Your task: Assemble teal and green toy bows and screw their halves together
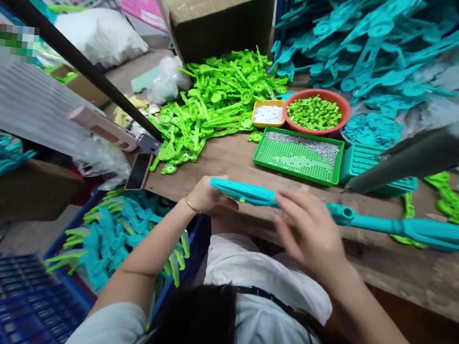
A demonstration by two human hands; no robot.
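Observation:
My left hand (pixel 208 194), with a thin bracelet at the wrist, is closed round the left end of a long teal plastic arm (pixel 371 222) that lies across the front edge of the wooden bench (pixel 234 159). My right hand (pixel 309 229) hovers over the middle of that teal piece, fingers stretched out and slightly blurred. It holds nothing that I can see.
A heap of green plastic parts (pixel 216 100), a green tray of small metal pins (pixel 300 154), a yellow tray (pixel 268 114), a red bowl of green bits (pixel 315 112), a teal tray (pixel 370 164), a teal parts pile (pixel 372 39), a cardboard box (pixel 216 14), a phone (pixel 138 171), blue crates (pixel 10 297).

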